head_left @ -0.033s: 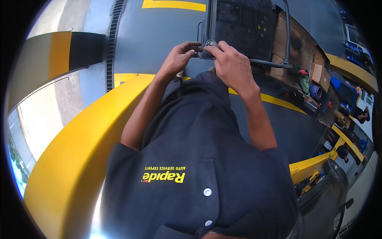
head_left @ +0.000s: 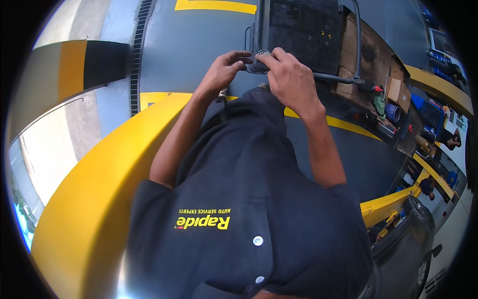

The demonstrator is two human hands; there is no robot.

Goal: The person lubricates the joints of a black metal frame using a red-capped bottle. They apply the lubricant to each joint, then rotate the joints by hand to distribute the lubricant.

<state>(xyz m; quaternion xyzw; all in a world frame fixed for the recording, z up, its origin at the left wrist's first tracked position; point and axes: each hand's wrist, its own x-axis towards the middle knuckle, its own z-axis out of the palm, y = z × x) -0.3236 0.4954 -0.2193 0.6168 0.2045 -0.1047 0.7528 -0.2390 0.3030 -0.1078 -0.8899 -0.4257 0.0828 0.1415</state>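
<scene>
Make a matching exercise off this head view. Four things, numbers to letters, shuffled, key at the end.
Things
1. Right hand
2. Perforated panel
3. Large curved beam
4. Cardboard box

Colour, place or state
A. Yellow, sweeping up the left side of the picture
B. Fingertips at a small round piece
C. Brown, on the right, near a blue container
D. Black, at the top of the picture

Pairs
1-B
2-D
3-A
4-C
</scene>
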